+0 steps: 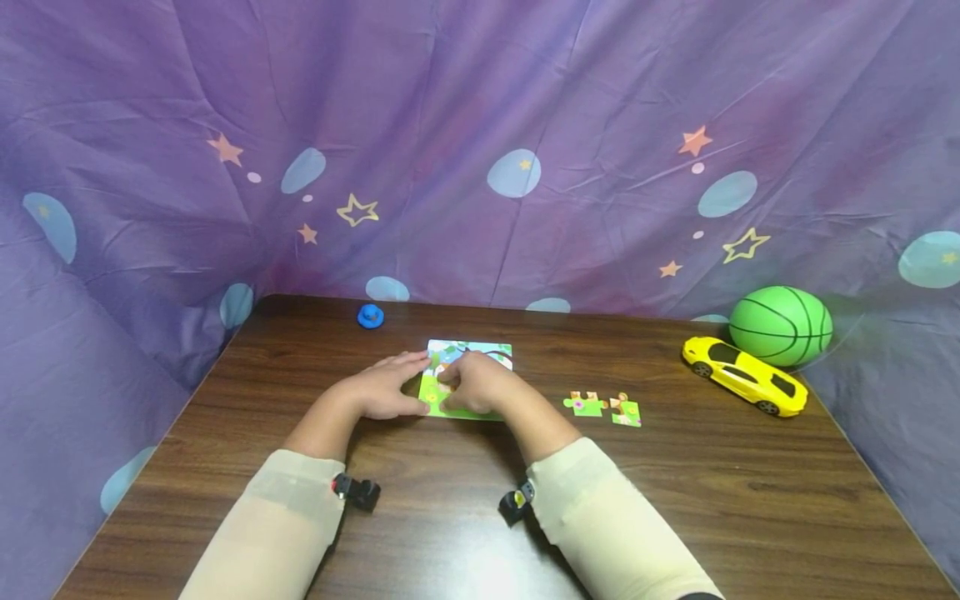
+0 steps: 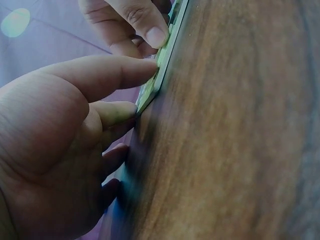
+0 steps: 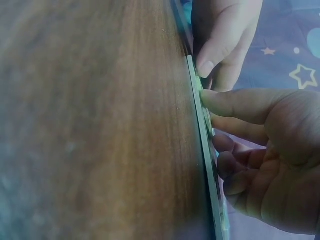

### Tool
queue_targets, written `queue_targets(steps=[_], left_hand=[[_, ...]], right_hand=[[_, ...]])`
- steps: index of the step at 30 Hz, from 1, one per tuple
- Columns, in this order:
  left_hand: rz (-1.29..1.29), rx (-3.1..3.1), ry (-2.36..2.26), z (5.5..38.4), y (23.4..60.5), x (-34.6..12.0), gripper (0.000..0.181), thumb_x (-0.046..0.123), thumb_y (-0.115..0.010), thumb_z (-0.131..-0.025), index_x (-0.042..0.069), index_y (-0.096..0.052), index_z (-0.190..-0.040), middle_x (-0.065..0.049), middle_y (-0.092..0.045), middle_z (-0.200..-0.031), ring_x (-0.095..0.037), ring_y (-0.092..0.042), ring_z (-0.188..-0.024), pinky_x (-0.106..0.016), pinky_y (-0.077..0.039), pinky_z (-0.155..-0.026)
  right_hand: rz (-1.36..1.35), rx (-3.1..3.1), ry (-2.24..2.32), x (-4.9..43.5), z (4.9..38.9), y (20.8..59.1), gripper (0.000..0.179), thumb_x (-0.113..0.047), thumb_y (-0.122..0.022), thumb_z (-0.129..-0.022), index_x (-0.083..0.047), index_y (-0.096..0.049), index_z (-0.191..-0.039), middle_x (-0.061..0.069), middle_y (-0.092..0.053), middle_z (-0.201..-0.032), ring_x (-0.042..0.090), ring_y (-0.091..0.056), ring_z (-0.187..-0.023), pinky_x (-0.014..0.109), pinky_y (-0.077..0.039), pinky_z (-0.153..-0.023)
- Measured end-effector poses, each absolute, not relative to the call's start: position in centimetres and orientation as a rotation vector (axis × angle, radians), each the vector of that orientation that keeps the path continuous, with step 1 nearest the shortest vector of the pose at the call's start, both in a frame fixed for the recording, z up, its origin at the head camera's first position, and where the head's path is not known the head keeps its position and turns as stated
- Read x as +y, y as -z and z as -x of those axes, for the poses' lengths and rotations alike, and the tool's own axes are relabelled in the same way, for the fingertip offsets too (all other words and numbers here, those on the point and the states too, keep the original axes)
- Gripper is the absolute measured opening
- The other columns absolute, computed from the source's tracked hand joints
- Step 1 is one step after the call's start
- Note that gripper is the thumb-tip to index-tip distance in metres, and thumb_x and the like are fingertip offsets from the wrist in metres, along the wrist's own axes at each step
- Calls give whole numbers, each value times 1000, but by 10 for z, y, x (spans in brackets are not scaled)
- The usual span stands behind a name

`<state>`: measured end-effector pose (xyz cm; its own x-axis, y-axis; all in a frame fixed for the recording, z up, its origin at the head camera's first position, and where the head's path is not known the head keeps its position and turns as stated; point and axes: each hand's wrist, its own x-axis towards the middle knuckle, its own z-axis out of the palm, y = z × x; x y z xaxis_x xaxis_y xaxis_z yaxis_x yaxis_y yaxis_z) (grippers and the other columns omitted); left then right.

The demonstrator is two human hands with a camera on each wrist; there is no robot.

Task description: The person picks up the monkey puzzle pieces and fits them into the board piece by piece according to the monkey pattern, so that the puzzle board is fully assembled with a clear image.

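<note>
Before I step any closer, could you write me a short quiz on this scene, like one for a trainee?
1. In the head view, how many loose jigsaw pieces lie to the right of the jigsaw puzzle?
2. True or false: the left hand is touching one of those loose jigsaw pieces.
3. What stands right beside the green toy basketball?

Key:
1. Two.
2. False; it is at the jigsaw puzzle's left edge.
3. The yellow toy sports car.

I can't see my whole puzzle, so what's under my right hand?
Under your right hand lies the jigsaw puzzle board, its light-blue top and green bottom edges showing. Much of its middle and right is covered; I can't see that.
</note>
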<state>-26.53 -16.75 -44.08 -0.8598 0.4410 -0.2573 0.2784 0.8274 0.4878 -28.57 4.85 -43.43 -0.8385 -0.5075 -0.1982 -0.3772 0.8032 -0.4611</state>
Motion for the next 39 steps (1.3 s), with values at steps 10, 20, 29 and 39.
queue_targets(steps=[10, 20, 29, 39], left_hand=[[-545, 2652, -598, 265, 439, -166, 86, 49, -66, -101, 14, -30, -170, -6, -21, -181, -42, -14, -168, -66, -15, -135], [-552, 2652, -588, 266, 439, -166, 84, 47, -65, -102, 14, -30, -170, -7, -21, -181, -42, -14, -168, -67, -15, -135], [-557, 2650, -594, 267, 439, -166, 84, 45, -66, -102, 13, -30, -170, -9, -22, -181, -43, -15, -168, -66, -16, -135], [-559, 2644, -591, 267, 439, -166, 85, 45, -66, -102, 13, -29, -171, -8, -21, -181, -42, -13, -168, -66, -15, -135]], right_hand=[[701, 2662, 631, 53, 287, 436, 55, -28, -90, -85, -14, -75, -135, 3, -80, -109, 18, -71, -100, 40, -61, -97], [860, 2599, 595, 62, 294, 435, 56, -16, -86, -87, -9, -71, -140, 9, -79, -123, 21, -71, -111, 41, -60, -103], [877, 2603, 543, 61, 291, 434, 56, -20, -83, -91, -14, -68, -145, 10, -72, -124, 23, -62, -115, 44, -54, -109], [862, 2611, 591, 63, 292, 436, 55, -19, -85, -90, -15, -70, -143, 8, -75, -122, 23, -66, -114, 43, -56, -108]])
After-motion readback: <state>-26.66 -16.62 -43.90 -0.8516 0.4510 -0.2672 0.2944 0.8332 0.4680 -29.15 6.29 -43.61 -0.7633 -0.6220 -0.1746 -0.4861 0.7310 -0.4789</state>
